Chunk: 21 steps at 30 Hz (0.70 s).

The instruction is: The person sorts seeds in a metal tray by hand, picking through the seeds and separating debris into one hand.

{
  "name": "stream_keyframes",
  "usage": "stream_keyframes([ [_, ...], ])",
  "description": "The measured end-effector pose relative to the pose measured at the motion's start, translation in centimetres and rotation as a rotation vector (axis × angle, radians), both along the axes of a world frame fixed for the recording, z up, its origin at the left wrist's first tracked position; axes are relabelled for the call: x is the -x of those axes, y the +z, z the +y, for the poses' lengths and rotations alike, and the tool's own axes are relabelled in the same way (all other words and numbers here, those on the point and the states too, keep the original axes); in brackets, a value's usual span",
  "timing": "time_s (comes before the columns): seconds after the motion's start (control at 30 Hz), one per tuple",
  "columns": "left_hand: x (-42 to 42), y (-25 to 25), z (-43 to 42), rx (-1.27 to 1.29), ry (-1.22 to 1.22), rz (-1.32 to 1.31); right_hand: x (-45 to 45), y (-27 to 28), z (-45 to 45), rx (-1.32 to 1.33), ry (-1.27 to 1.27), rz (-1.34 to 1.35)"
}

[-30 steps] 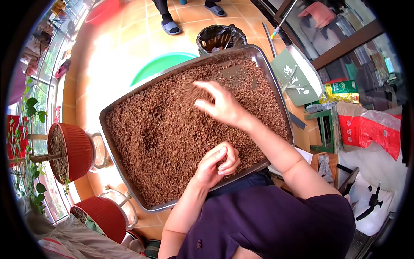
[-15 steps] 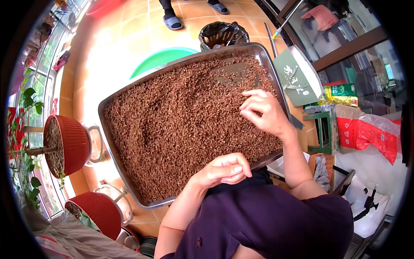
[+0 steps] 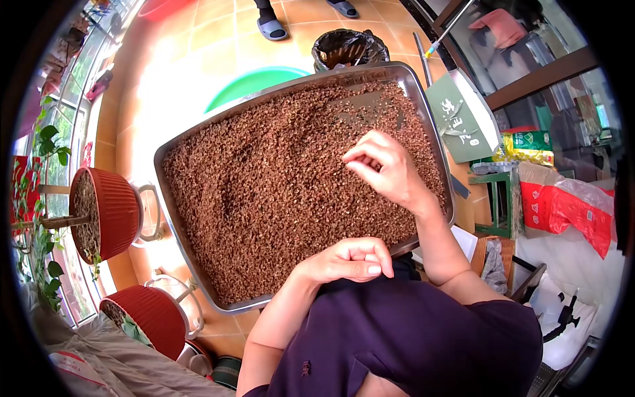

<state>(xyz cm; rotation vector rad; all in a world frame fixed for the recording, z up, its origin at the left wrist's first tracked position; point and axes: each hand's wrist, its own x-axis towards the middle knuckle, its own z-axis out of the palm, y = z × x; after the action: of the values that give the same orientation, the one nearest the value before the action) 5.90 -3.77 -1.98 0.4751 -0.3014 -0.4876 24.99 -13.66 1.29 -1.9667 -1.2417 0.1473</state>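
Note:
A large metal tray [image 3: 246, 306] lies in front of me, spread with small reddish-brown, husk-like granules [image 3: 284, 178]. Over its right half is my right hand [image 3: 387, 169], with bent fingers and the thumb drawn close to them. Whatever it may pinch is too small to make out. My left hand [image 3: 347, 260] rests by the tray's near edge, its fingers curled in and the thumb lying against them. The inside of that hand is hidden. Near the far right corner, the granules thin out and the tray's bare bottom [image 3: 360, 106] shows.
Beyond the tray are a green basin [image 3: 254, 85] and a bin with a black bag [image 3: 349, 49]. Another person's slippered foot [image 3: 272, 29] is farther back. Red plant pots [image 3: 118, 215] stand left. A green board [image 3: 456, 119] and red-white bag [image 3: 562, 205] are right.
My right hand has moved left and slightly nearer over the granules, its fingers drawn closer together. My left hand stays by the near edge, nearly unchanged. The view has shifted slightly.

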Motion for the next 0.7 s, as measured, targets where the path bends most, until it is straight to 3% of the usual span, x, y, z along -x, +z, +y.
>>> stream_keyframes([
  [0.27,0.0,-0.3,-0.1,0.015,0.029,-0.016,1.0,-1.5,1.5,0.033,0.065,-0.119],
  [0.37,-0.1,-0.4,-0.1,0.032,0.045,-0.016,0.1,-0.4,0.6,-0.046,-0.027,0.252],
  [0.4,-0.1,-0.3,0.0,0.042,0.045,-0.014,-0.3,-0.8,0.2,-0.095,-0.073,0.570],
  [0.43,-0.1,-0.2,0.0,0.052,0.044,-0.011,-0.8,-0.9,-0.3,-0.146,-0.091,0.654],
  [0.63,0.0,-0.1,0.2,0.031,0.024,-0.013,-1.1,2.8,-3.8,0.250,-0.182,0.141],
  [0.7,0.0,0.0,0.2,0.034,0.016,-0.012,-0.7,3.0,-5.3,0.397,-0.080,0.168],
])
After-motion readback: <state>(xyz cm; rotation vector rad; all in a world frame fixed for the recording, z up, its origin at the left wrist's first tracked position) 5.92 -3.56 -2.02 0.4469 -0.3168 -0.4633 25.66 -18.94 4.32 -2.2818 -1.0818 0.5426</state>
